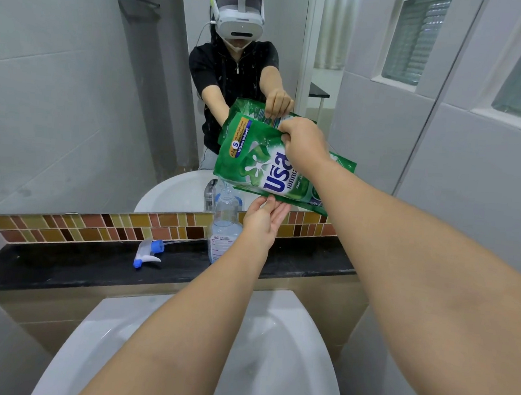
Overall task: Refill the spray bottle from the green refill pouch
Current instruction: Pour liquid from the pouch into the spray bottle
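The green refill pouch [255,163] is tipped sideways above the clear spray bottle [224,225], its lower left corner right over the bottle's open neck, and a thin clear stream runs down into it. My right hand [303,144] pinches the pouch's top edge. My left hand [264,219] props the pouch from underneath with its fingers spread against the bottom edge, just right of the bottle. The bottle stands upright on the black ledge [78,265], partly filled with clear liquid. Its blue and white trigger head [148,251] lies on the ledge to the left.
A white basin [273,352] sits below my arms in front of the ledge. A mirror [75,92] rises behind the ledge above a strip of brown mosaic tile [96,229]. A chrome tap [210,193] shows behind the bottle. Grey tiled walls close in on both sides.
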